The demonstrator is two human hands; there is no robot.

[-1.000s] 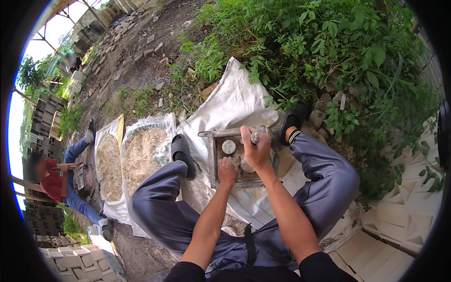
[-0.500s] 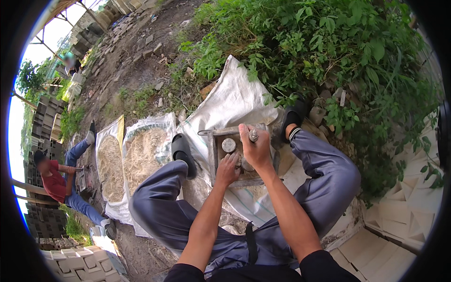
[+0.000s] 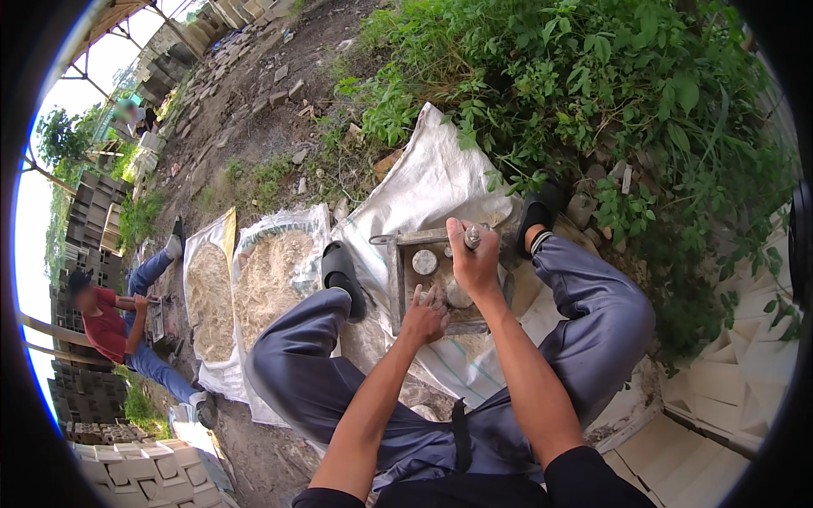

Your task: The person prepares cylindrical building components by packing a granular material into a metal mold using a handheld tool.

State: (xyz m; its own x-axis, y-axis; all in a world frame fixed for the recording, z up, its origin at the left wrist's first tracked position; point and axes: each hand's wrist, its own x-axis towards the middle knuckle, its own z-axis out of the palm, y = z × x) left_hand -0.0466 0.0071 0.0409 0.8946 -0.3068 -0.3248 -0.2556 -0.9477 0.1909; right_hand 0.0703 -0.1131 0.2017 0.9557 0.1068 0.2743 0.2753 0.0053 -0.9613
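Note:
Between my legs a rectangular mould frame (image 3: 396,284) lies on a white woven sack (image 3: 419,182). Inside it stands a pale round-topped block (image 3: 424,262); a second rounded piece (image 3: 458,294) is partly covered by my right hand. My right hand (image 3: 476,269) is wrapped round an upright metal rod (image 3: 472,238), whose top end sticks out above the fist. What the rod's lower end touches is hidden. At the near left part of the frame, my left hand (image 3: 426,317) rests with fingers spread, holding nothing that I can see.
Two opened sacks of sandy powder (image 3: 213,292) lie to my left. Beyond them a person in a red shirt (image 3: 107,326) sits working at another frame. Leafy plants (image 3: 584,93) crowd the far right. Pale patterned blocks (image 3: 720,372) stand at right.
My left hand has drawn slightly toward me and its fingers have spread. More of the second rounded piece shows. My right hand still grips the rod. The whole view has shifted a little.

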